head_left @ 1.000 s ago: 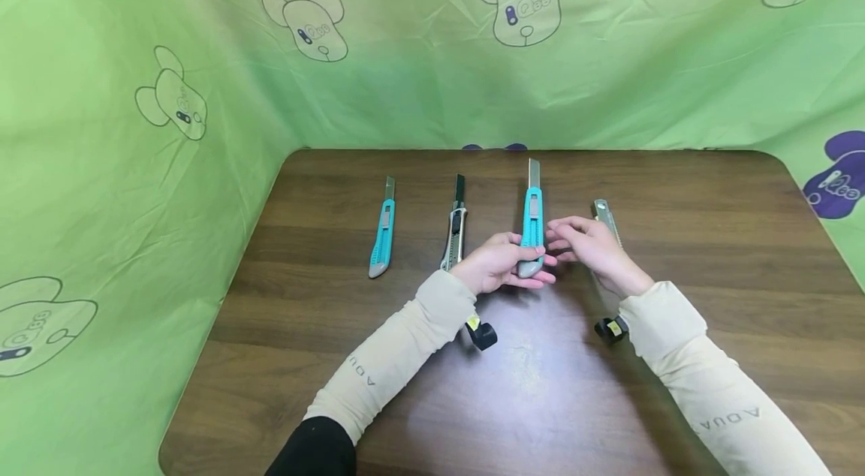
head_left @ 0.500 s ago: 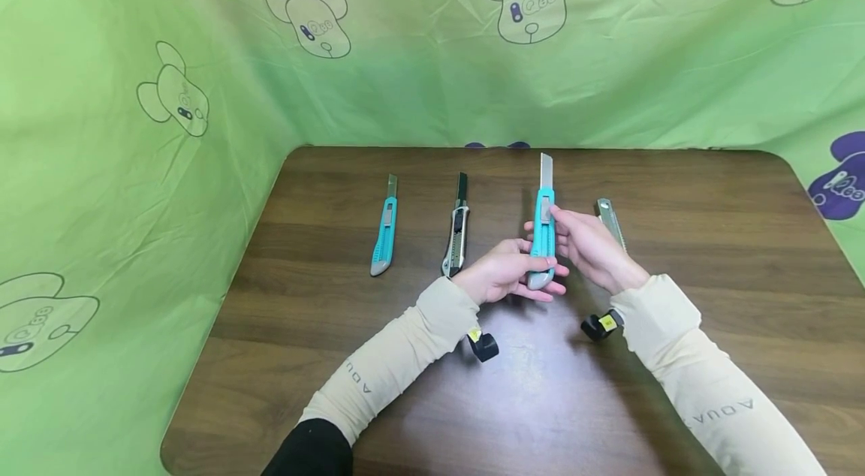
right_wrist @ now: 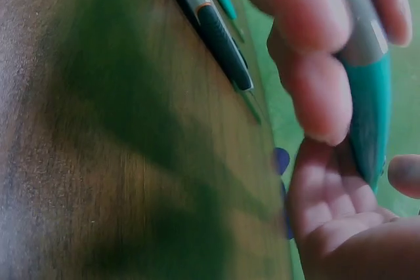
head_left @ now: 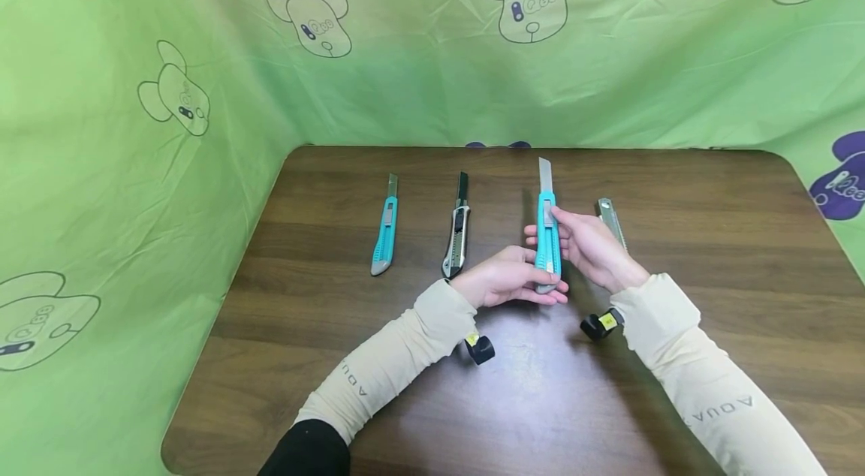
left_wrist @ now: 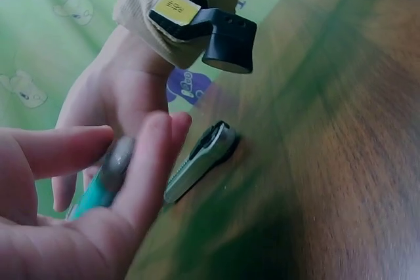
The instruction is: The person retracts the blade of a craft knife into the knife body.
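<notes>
A teal utility knife [head_left: 546, 232] with a grey end is held over the table, its broad blade out and pointing away. At its lower end my left hand [head_left: 503, 277] pinches it, thumb on top and fingers beneath. My right hand [head_left: 598, 247] grips it from the right, thumb at the grey slider and fingertips showing past the far side. In the left wrist view the grey end [left_wrist: 119, 159] sits between thumb and fingers. Fingers overlap the handle [right_wrist: 371, 103] in the right wrist view.
On the wooden table [head_left: 324, 356], a smaller teal knife [head_left: 384, 236] and a silver-and-black knife [head_left: 456, 236] lie to the left, blades out. A silver knife [head_left: 610, 218] lies behind my right hand, partly hidden. Green printed cloth [head_left: 419, 85] hangs behind and at the sides.
The teal knife has moved right and slightly nearer in my left hand. My right hand, beside it with loose fingers a second ago, now grips it with the thumb at the slider.
</notes>
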`<state>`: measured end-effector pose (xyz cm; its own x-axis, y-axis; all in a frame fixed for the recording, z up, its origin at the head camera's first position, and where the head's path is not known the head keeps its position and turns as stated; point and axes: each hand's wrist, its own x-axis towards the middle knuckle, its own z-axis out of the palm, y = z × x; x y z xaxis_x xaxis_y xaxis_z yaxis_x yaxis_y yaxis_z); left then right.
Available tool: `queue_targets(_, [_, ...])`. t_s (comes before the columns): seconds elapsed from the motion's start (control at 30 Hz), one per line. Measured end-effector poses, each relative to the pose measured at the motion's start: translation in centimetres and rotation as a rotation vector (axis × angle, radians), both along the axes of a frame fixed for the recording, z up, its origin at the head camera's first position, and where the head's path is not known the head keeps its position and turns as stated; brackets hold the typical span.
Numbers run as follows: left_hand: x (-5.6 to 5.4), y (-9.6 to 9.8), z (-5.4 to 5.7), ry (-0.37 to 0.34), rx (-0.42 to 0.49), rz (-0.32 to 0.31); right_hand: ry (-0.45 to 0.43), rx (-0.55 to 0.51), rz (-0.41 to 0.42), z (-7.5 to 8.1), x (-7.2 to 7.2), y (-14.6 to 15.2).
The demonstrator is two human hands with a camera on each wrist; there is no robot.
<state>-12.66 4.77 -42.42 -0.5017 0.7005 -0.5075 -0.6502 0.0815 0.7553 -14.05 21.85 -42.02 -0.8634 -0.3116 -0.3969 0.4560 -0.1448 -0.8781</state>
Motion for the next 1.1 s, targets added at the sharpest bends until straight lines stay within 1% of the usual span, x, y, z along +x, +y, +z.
queue_targets(0.23, [0.1, -0.08, -0.08, -0.014, -0.01, -0.031, -0.027, -0.039, -0.033, 0.14, -0.28, -0.25])
queue_targets(0.4, [0.16, -0.32, 0.08, 0.006, 0.015, -0.053, -0.034, -0.064, -0.045, 0.19, -0.35, -0.23])
queue_targets(0.5, [0.21, -0.46, 0.16, 0.012, 0.026, -0.063, -0.031, -0.072, -0.043, 0.28, -0.34, -0.23])
queue_targets(0.67, [0.4, -0.61, 0.13, 0.002, 0.008, -0.066, -0.055, -0.074, -0.055, 0.39, -0.26, -0.35])
queue_targets(0.8, [0.42, -0.66, 0.07, 0.011, 0.017, -0.087, -0.067, -0.069, -0.067, 0.47, -0.18, -0.45])
queue_targets(0.93, [0.38, -0.68, 0.07, 0.015, 0.024, -0.085, -0.073, -0.077, -0.074, 0.48, -0.17, -0.45])
queue_targets(1.1, [0.42, -0.68, 0.01, 0.004, 0.019, -0.082, -0.076, -0.073, -0.075, 0.54, -0.16, -0.52])
